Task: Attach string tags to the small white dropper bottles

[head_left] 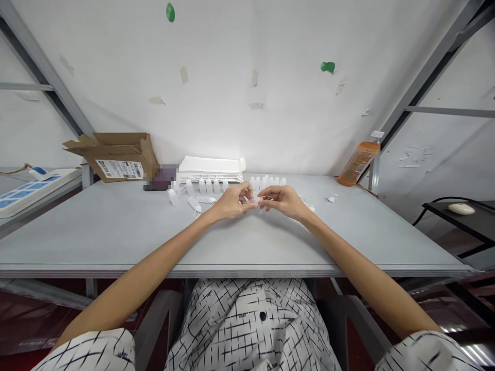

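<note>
Above the middle of the table, a small translucent white plastic bottle point(253, 201) is held between my two hands. My left hand point(234, 201) has its thumb and fingers closed around the body. At the other end, my right hand point(285, 201) pinches the tip, where a thin white strap curves over the fingers. Exactly how the cap sits is too small to tell. Left of my hands, several similar white bottles point(209, 185) stand in a row, while others lie down, one bottle point(194, 204) with a thin strap. Behind my right hand stand more small white bottles point(266, 181).
Against the back wall lie a stack of white trays or sheets point(211, 165), a blurred dark object point(164, 178) and an open cardboard box point(119, 154). A bottle of orange liquid point(359, 162) leans at the right. Small white pieces point(330, 199) lie on the grey table point(116, 232).
</note>
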Motion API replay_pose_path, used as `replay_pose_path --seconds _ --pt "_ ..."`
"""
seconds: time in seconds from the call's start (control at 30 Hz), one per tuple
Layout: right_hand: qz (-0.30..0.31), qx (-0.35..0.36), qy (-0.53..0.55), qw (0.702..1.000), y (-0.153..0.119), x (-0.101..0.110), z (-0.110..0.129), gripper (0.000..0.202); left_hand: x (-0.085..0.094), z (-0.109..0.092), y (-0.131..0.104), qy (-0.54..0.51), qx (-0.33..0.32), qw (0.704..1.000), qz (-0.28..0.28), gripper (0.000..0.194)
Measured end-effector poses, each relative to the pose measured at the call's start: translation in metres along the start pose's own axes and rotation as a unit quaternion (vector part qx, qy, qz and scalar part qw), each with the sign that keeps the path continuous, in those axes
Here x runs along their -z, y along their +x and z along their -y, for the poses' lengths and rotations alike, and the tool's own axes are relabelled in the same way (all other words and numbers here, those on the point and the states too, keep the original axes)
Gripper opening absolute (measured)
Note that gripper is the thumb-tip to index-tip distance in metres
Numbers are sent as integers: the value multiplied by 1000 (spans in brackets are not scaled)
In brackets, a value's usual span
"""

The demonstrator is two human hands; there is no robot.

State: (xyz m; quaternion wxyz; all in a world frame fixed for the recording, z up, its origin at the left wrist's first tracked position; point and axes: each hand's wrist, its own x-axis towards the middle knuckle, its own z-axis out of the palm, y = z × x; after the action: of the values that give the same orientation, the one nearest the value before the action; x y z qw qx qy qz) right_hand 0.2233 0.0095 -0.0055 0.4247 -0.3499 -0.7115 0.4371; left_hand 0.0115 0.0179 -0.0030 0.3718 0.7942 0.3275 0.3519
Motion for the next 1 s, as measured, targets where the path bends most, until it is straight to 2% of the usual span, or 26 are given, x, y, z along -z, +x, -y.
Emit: replay_pose_path --seconds 0.13,0.23,0.37,0.67,0.8,1.0 --pt "-15 19 -28 999 -1 -3 2 33 0 0 -1 48 -11 999 -11 30" --pt "-23 36 -52 998 -1 -4 3 27 -1 2 0 36 1 999 -10 30" --pt "-36 22 -75 996 -1 -2 6 28 -1 4 2 41 6 999 -28 34" --pt "-45 3 -108 993 0 3 8 28 -2 10 2 207 -45 974 -82 25" --pt "-31 -15 -96 995 0 3 8 29 -4 12 1 229 -70 967 -88 20" --pt "-37 -14 -64 997 0 0 10 25 -4 13 3 226 -88 967 -81 22"
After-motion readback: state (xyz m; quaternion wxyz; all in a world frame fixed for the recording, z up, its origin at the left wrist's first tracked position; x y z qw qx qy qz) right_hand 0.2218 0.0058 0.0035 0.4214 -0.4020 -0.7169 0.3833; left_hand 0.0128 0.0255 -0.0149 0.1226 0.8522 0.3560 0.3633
